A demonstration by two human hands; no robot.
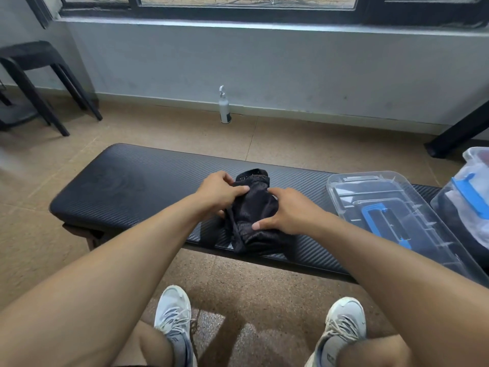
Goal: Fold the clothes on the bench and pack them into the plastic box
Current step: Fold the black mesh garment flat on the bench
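A black mesh garment (pixel 254 207), folded into a small bundle, lies in the middle of the black padded bench (pixel 137 186). My left hand (pixel 219 192) grips the bundle's upper left edge, fingers curled into the cloth. My right hand (pixel 288 210) lies on its right side with the thumb pressed onto the fabric. A clear plastic lid with a blue clip (pixel 397 205) lies flat on the bench to the right. The plastic box (pixel 465 197) stands at the far right edge, partly cut off, with dark cloth inside.
A white bottle (pixel 225 107) stands on the floor by the wall behind the bench. A black stool (pixel 39 72) is at the far left, a black frame leg (pixel 457 131) at the far right. My two sneakers (pixel 174 313) rest on the tiled floor below the bench.
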